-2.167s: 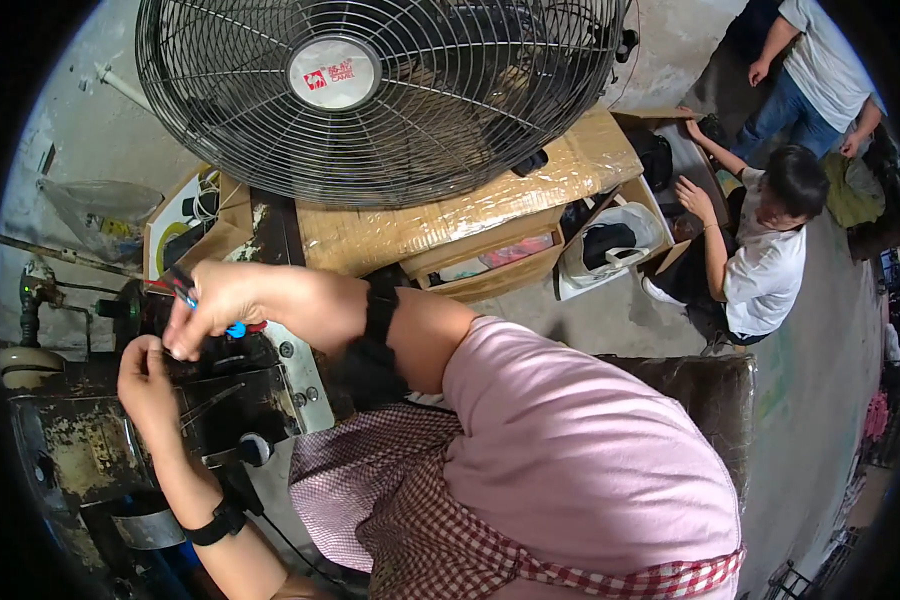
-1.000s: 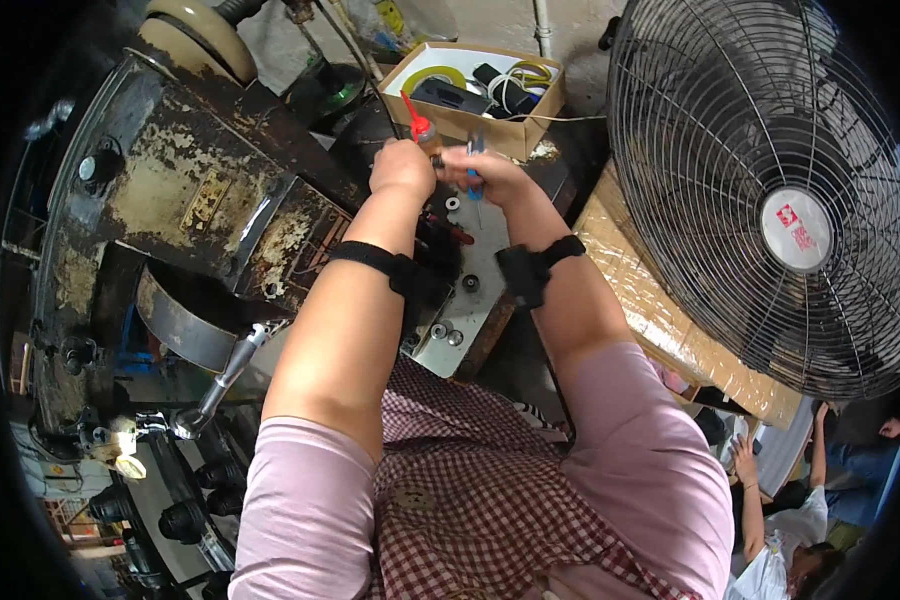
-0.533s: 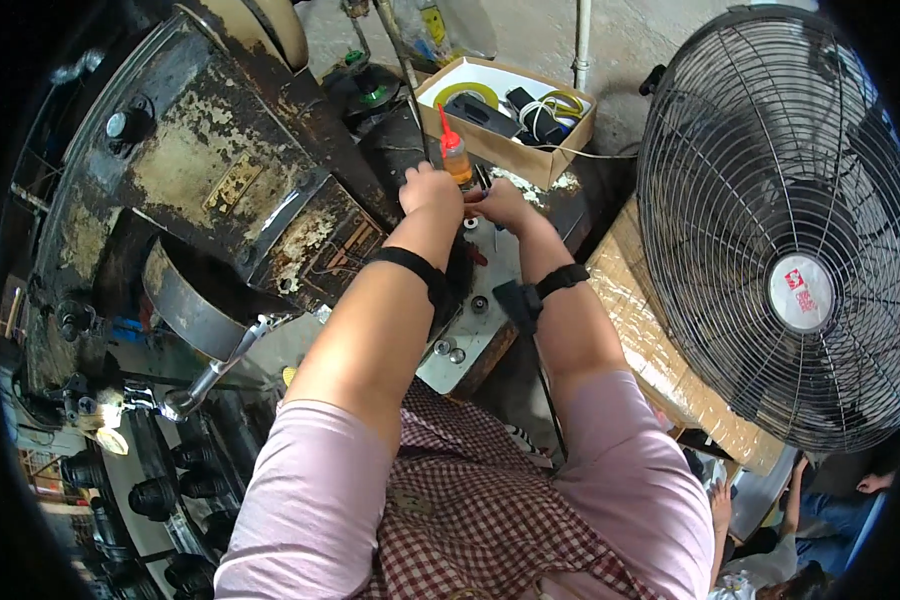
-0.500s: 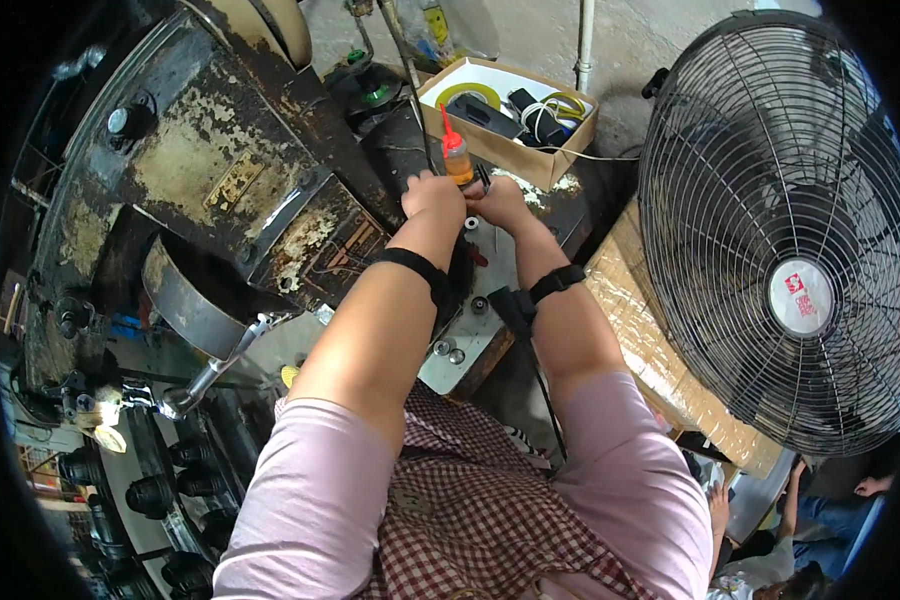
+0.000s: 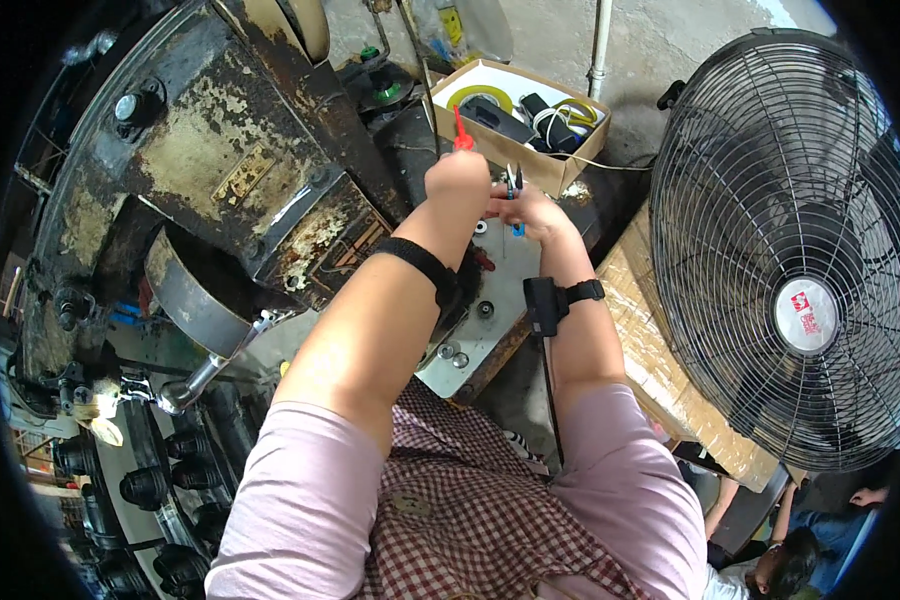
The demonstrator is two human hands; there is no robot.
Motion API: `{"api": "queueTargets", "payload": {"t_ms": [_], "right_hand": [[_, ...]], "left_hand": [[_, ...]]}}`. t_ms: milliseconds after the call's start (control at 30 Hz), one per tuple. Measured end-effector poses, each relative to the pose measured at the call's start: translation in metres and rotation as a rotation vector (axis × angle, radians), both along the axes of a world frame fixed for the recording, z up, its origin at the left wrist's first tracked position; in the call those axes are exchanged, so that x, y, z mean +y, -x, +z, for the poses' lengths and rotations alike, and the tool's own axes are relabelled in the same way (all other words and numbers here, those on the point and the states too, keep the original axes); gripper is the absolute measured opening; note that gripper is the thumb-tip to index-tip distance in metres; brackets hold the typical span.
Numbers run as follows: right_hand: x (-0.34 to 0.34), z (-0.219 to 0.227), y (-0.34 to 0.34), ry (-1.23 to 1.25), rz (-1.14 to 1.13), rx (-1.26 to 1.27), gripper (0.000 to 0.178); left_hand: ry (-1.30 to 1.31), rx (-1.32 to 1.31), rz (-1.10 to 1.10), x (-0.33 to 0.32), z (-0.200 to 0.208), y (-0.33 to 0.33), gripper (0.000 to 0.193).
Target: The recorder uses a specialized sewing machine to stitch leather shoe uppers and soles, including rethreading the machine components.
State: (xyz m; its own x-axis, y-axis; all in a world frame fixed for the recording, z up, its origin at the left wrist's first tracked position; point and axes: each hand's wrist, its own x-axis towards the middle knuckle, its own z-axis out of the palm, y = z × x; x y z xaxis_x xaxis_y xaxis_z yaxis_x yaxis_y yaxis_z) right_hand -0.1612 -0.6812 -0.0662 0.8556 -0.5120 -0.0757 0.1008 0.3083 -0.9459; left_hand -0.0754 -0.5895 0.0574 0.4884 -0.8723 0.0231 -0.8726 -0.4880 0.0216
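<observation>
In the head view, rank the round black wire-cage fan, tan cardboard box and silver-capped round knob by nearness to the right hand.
1. Tan cardboard box, just beyond the right hand.
2. Black wire-cage fan, to its right.
3. Silver-capped knob, far left.

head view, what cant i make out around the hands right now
All in the head view:
- Left hand: fingertips hidden behind its own back, so any grip is unclear.
- Red-capped bottle: body hidden by the left hand.
- Blue tool: middle covered by the right hand; too small to tell its exact kind.
- Farther off, co-worker in blue trousers: cut off by the dark rim.
</observation>
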Motion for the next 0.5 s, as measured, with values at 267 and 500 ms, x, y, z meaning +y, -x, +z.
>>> {"api": "queueTargets", "payload": {"t_ms": [267, 500], "right_hand": [[-0.002, 0.000, -0.013, -0.462, -0.035, -0.170, 0.022], [0.011, -0.011, -0.039, 0.159, -0.336, 0.107, 0.017]], "left_hand": [[-0.024, 0.103, 0.199, 0.005, -0.016, -0.011, 0.026], [-0.258, 0.231, 0.179, 0.007, -0.028, -0.008, 0.038]]}}
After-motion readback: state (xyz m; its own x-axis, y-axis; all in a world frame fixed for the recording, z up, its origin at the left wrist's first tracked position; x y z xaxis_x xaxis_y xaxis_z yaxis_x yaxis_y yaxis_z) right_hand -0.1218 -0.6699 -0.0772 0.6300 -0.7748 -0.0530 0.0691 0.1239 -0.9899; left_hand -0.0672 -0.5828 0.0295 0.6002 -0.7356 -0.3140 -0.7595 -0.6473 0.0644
